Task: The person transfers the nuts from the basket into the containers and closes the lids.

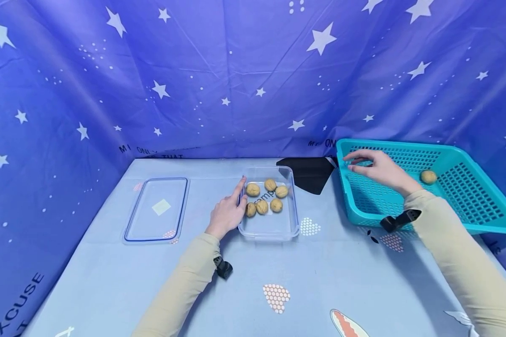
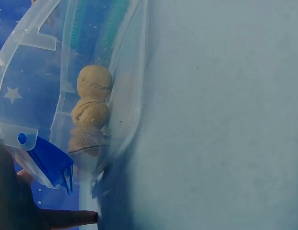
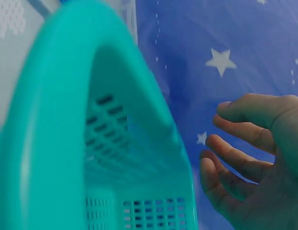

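Note:
A clear plastic container point(image 1: 288, 220) in the middle of the table holds several walnuts point(image 1: 262, 196). My left hand point(image 1: 232, 206) rests against its left wall with straight fingers. The left wrist view shows that wall point(image 2: 132, 72) close up, with walnuts point(image 2: 93, 81) behind it and a blue latch point(image 2: 50, 163). My right hand point(image 1: 373, 166) hovers over the left end of a teal basket point(image 1: 480, 220), fingers relaxed and empty; in the right wrist view, the right hand point(image 3: 249, 158) is beside the basket rim point(image 3: 53, 120). One walnut point(image 1: 428, 176) lies in the basket.
The container's clear lid point(image 1: 158, 209) with a blue rim lies flat at the left. A black piece point(image 1: 309, 173) lies between container and basket at the back. Blue star-patterned cloth walls close in the table on three sides.

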Demonstrator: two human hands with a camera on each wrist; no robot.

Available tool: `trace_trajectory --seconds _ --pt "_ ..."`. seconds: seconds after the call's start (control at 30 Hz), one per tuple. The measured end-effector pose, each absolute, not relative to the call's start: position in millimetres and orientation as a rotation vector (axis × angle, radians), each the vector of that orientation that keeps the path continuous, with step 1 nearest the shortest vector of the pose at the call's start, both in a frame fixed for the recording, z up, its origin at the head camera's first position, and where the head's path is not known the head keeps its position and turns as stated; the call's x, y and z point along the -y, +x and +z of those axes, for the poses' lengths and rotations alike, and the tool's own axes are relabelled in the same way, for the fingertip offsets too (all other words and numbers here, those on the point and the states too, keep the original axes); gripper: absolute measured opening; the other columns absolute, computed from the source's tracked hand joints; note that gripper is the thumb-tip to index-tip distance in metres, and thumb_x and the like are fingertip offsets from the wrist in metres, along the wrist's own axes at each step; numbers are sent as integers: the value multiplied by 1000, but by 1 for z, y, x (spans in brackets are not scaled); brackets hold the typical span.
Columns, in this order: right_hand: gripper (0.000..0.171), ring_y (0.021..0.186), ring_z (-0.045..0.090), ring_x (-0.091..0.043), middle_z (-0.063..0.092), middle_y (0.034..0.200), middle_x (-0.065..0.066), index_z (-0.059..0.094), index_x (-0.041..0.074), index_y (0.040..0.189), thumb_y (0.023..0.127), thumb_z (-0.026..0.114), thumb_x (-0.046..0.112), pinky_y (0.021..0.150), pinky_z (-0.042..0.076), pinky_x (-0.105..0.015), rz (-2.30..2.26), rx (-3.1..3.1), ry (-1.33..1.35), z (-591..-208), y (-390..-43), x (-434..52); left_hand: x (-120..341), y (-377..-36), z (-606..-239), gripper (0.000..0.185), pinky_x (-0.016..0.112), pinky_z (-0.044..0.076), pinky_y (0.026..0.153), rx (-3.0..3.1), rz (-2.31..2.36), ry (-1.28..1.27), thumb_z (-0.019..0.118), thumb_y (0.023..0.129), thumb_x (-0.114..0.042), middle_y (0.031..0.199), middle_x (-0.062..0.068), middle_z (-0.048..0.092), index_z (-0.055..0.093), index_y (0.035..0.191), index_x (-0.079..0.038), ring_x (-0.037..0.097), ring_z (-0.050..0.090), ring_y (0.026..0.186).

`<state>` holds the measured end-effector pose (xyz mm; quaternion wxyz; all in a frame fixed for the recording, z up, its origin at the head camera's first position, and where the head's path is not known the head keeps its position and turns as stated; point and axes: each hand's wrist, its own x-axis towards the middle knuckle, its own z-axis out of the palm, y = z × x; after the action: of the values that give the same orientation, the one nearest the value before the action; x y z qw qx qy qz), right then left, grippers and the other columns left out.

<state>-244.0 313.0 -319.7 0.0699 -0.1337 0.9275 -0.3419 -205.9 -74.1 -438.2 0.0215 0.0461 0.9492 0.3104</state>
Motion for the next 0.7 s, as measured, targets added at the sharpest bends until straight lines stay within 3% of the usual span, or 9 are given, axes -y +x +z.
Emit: trace_trajectory --seconds 0.43,0.6,0.7 --pt "42 112 50 -32 53 129 -22 53 3 135 100 55 27 89 44 -54 -1024 -2822 -303 -325 -253 -349 74 -206 -437 54 59 48 81 -2928 968 130 34 103 -43 135 25 52 17 154 -41 48 57 107" --pt "42 99 54 -12 54 129 -21 52 3 136 101 52 27 86 46 -46 -998 -2840 -271 -327 -255 -359 74 -206 -437 54 59 48 81 -2932 968 131 35 103 -42 135 25 52 18 154 -40 48 56 108" --pt "44 91 53 1 54 129 -22 51 3 137 101 51 29 86 46 -47 -1002 -2832 -249 -327 -256 -365 74 -206 -437 54 59 49 81 -2932 967 131 35 103 -42 136 25 52 18 154 -40 48 57 107"
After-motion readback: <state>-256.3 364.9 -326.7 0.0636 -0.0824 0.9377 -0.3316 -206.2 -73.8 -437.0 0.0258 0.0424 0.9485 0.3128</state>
